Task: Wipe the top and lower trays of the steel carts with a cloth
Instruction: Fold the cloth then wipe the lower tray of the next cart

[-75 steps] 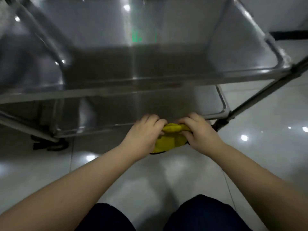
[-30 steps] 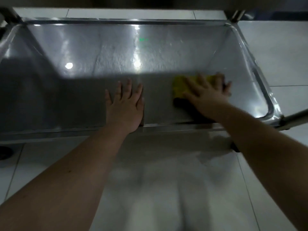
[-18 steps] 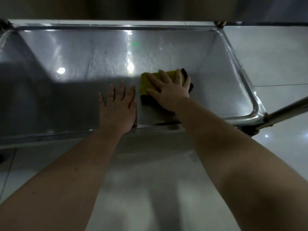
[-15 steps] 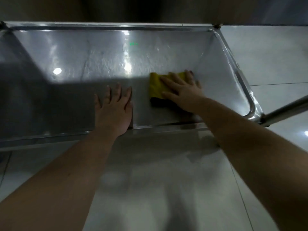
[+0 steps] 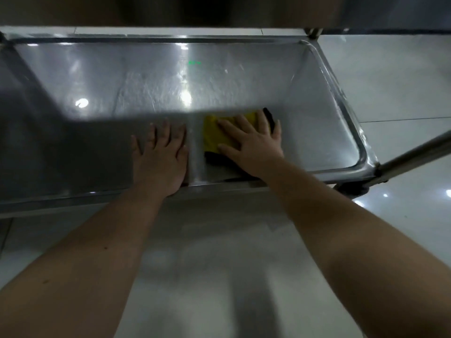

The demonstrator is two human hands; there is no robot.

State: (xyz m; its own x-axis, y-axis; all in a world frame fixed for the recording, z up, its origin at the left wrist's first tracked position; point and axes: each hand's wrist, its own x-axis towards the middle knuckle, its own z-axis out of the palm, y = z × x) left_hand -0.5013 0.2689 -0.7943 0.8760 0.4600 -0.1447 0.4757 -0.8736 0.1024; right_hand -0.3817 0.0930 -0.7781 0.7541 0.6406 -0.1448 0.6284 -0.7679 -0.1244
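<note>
Pressing flat-fingered, your right hand (image 5: 253,147) half hides the folded yellow cloth (image 5: 213,135). Left of the cloth, your left hand (image 5: 162,159) lies flat.

Note the tray (image 5: 317,98): glossy steel, faintly streaked toward 12 o'clock. Your cloth (image 5: 214,135) is matt fabric (dark-backed). The floor tiles (image 5: 402,93) at 3 o'clock are glossy.

no legible text or labels, green mark (image 5: 194,62) on tray (image 5: 117,76) unreadable
</note>
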